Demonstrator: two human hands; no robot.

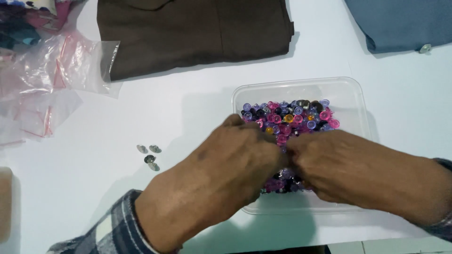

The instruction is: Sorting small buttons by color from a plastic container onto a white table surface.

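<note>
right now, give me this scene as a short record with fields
left hand: over the tub, fingers down in the beads
right hand: beside it, also in the beads
tub: clear plastic, on the white table
beads: pink, purple, dark, a few orange
loose pieces: small metal bits left of the tub
cloth: brown cloth, blue cloth
bags: clear, far left

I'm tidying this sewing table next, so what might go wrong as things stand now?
Both hands, left and right, crowd the clear plastic tub of small coloured buttons; a knock might scatter them. The few loose metal buttons on the white table could easily get swept off.
</note>
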